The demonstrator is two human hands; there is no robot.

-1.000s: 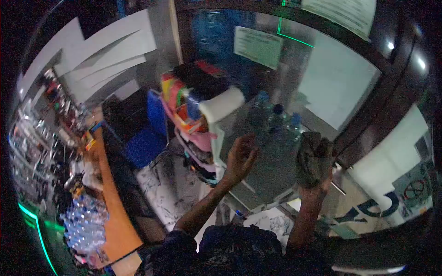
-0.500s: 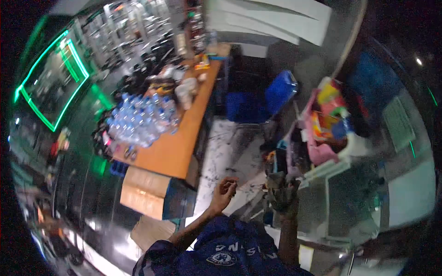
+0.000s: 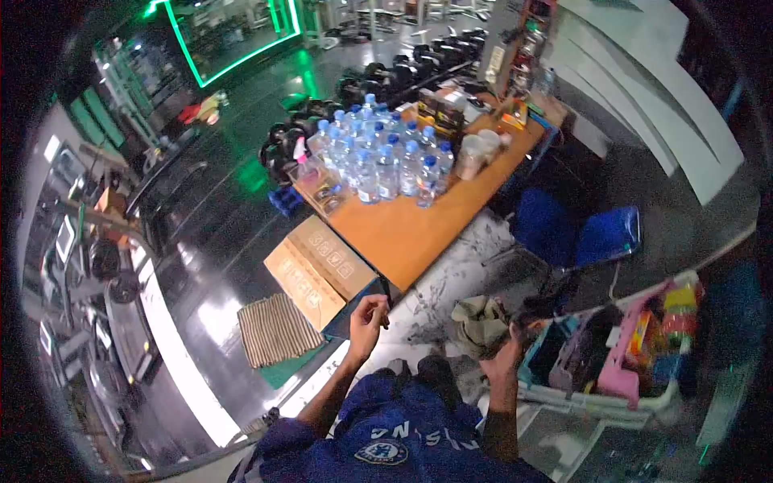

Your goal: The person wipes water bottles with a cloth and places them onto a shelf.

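The right hand [image 3: 502,359] has hold of a bunched khaki cloth [image 3: 478,324], which is in front of the person's body, to the right, above the pale marbled floor [image 3: 439,310]; the thumb stands out at the side while most of the fingers are hidden by the fabric, so how tightly they close cannot be told. The cloth is crumpled into a rounded bundle with no clear long axis, its bulk pointing forward and a little left from the palm. The left hand [image 3: 369,322] is half open with loosely curled fingers, nothing visible in it, and appears in front of the edge of a cardboard box [image 3: 320,262] whose printed top panels hide whatever is inside. Just beyond the box, the orange-topped desk [image 3: 403,237] carries a tight cluster of clear plastic bottles [image 3: 378,157] with blue caps, standing upright; how full they are cannot be made out. A spray bottle [image 3: 303,157] with a pink-and-white head stands at their left, and pale cups [image 3: 475,153] stand at their right, their contents not readable. Near the right hand, a white-framed rack [image 3: 592,402] holds a pink basket [image 3: 622,374] of orange, red and yellow items, with a greyish-purple container [image 3: 570,370] beside it, its contents too dark to tell.
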